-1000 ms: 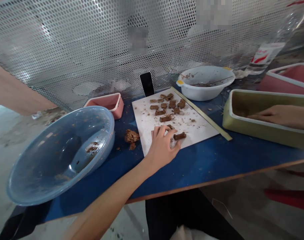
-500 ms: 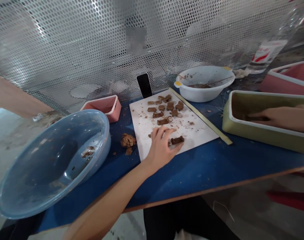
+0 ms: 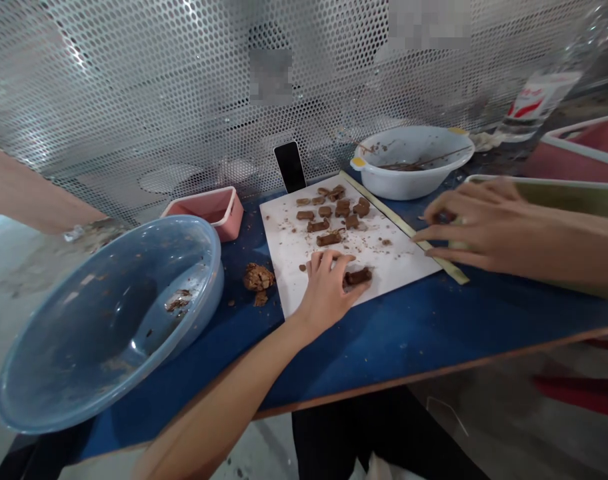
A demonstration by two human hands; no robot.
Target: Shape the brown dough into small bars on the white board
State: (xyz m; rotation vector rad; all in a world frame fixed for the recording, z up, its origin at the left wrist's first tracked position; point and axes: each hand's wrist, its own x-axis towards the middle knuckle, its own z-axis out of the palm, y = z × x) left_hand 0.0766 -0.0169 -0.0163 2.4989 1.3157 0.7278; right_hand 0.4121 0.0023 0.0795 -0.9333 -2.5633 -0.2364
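My left hand (image 3: 329,290) rests on the near part of a white board (image 3: 294,267), fingers bent down with their tips on the board and nothing gripped. Its thumb touches a brown bone-shaped dough piece (image 3: 359,275). Several more brown shaped pieces (image 3: 334,213) lie at the board's far end. My right hand (image 3: 477,223) hovers above a long pale stick (image 3: 379,207) by the board's right edge, fingers apart and pointing left, in front of a green tray (image 3: 559,193). A brown dough lump (image 3: 258,275) lies on the blue table left of the board.
A large blue bowl (image 3: 59,320) with dough scraps overhangs the table's left end. A small pink tray (image 3: 204,207), a propped black phone (image 3: 291,167) and a smeared white bowl (image 3: 409,180) stand along a perforated metal wall. A pink tray (image 3: 584,150) and a bottle (image 3: 539,100) are at the far right.
My right hand has come out of the green tray and moved left over the stick. My left hand has stayed on the board, its thumb closing in on the brown piece.
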